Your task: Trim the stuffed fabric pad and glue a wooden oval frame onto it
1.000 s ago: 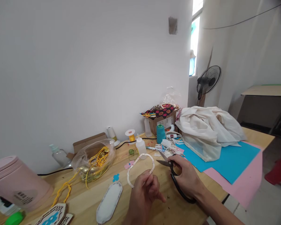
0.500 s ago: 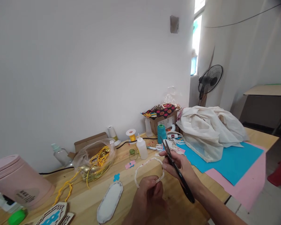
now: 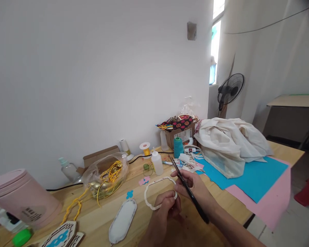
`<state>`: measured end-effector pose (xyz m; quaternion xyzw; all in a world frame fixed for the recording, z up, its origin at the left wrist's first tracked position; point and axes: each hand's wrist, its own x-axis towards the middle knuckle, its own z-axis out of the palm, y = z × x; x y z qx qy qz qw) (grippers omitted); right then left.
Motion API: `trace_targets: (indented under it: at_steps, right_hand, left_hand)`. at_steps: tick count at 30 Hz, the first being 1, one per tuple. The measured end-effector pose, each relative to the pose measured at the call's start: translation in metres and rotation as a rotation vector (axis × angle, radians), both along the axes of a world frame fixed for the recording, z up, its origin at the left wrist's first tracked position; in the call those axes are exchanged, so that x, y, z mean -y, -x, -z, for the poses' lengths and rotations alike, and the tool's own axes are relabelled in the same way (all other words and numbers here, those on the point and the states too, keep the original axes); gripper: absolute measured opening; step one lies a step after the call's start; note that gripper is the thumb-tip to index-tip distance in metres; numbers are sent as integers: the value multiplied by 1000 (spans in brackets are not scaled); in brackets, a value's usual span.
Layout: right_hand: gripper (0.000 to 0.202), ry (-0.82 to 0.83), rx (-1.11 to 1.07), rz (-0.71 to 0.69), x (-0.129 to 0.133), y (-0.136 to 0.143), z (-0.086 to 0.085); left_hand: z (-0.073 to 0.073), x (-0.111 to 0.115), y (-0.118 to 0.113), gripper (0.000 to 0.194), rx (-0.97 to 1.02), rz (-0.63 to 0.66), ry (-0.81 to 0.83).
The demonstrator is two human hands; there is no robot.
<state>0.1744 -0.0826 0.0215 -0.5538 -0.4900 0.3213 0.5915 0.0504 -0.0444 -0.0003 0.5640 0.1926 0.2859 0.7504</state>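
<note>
My left hand (image 3: 167, 204) is closed on the lower edge of a thin white ring-shaped frame (image 3: 145, 193), whose outline is slightly wavy. My right hand (image 3: 192, 185) grips black scissors (image 3: 189, 193), their two narrow tips pointing up and away with a small gap between them. Its fingertips are beside the ring's right edge; whether they touch it I cannot tell. Left of my hands lies a long white padded piece (image 3: 123, 220) with a greyish rim. Beyond it are a blue paper flower (image 3: 129, 194) and pink cut-outs (image 3: 144, 180).
A white squeeze bottle (image 3: 157, 164), teal thread cone (image 3: 178, 148) and paper scraps (image 3: 187, 163) stand behind my hands. Left are a bag of yellow cord (image 3: 112, 175) and a pink bin (image 3: 23, 199). Right, a white cloth bundle (image 3: 229, 144) rests on blue sheets (image 3: 262, 178).
The ring has turned to show more of its flat face and shifted slightly left. The scissors' tips have swung left and down with my right hand.
</note>
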Motion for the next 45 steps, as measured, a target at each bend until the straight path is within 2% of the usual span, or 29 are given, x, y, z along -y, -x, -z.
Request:
trace_targets:
  at_steps: [4,6,9,11,19,27,33,35,38,42,45]
  right_hand:
    - [25,-33,220,125,8,-16,9]
    - [24,-44,478,170,15,-25,15]
    - [21,-4,808,201,24,-30,22]
    - [18,31,865,191,26,-28,25]
    - [21,84,860,202,21,-24,34]
    - [21,82,823,144,22,-24,31]
    - [28,149,745,300,12,-36,35]
    - [28,144,733,312,12,-38,34]
    - [25,109,726,282,16,-35,32]
    - [22,69,764,176,20,-27,31]
    - [24,75,780,173,19,-24,32]
  left_hand:
    - [2,-2,-1,29,-17,-63,10]
    - [3,-2,-3,27,-20,-92,16]
    - [5,-1,-6,25,-29,-117,25]
    - [6,0,-7,24,-38,-123,27]
    - [12,5,-11,27,-104,-91,-12]
    - [8,3,-5,31,-154,-121,-104]
    - [7,15,-8,31,-181,-74,-127]
    - [6,15,-10,31,-170,-90,-121]
    - [6,9,-9,31,-135,-127,-89]
    - [9,3,-7,30,-121,-155,-90]
    - [10,3,-8,31,-126,-174,-94]
